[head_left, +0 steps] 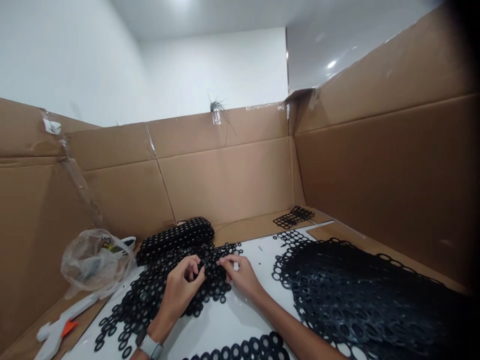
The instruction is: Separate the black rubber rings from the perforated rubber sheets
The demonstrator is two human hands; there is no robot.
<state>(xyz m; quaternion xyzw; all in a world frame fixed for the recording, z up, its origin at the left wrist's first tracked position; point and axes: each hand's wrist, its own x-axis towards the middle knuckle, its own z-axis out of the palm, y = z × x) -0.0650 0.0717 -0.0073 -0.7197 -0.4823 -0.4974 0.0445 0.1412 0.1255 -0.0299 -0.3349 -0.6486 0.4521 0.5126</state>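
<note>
My left hand [180, 286], with a pale watch band [151, 346] at its wrist, has thumb and fingers curled together around a small black ring [202, 263]. Close to its right, my right hand [242, 276] pinches thumb and fingertips together; what lies between them is too small to make out. Both hands hover over a heap of loose black rings [144, 296] spread on a white board [210, 322]. Below them, at the bottom edge, lies a strip of black rings [247, 349] set in rows.
A large sheet of linked black rings [348, 290] covers the right side. Behind the heap lies a dotted black roll [176, 241]. At left are a clear plastic bag [95, 262] and a white glue gun [56, 332]. Tall cardboard walls [225, 177] enclose the board.
</note>
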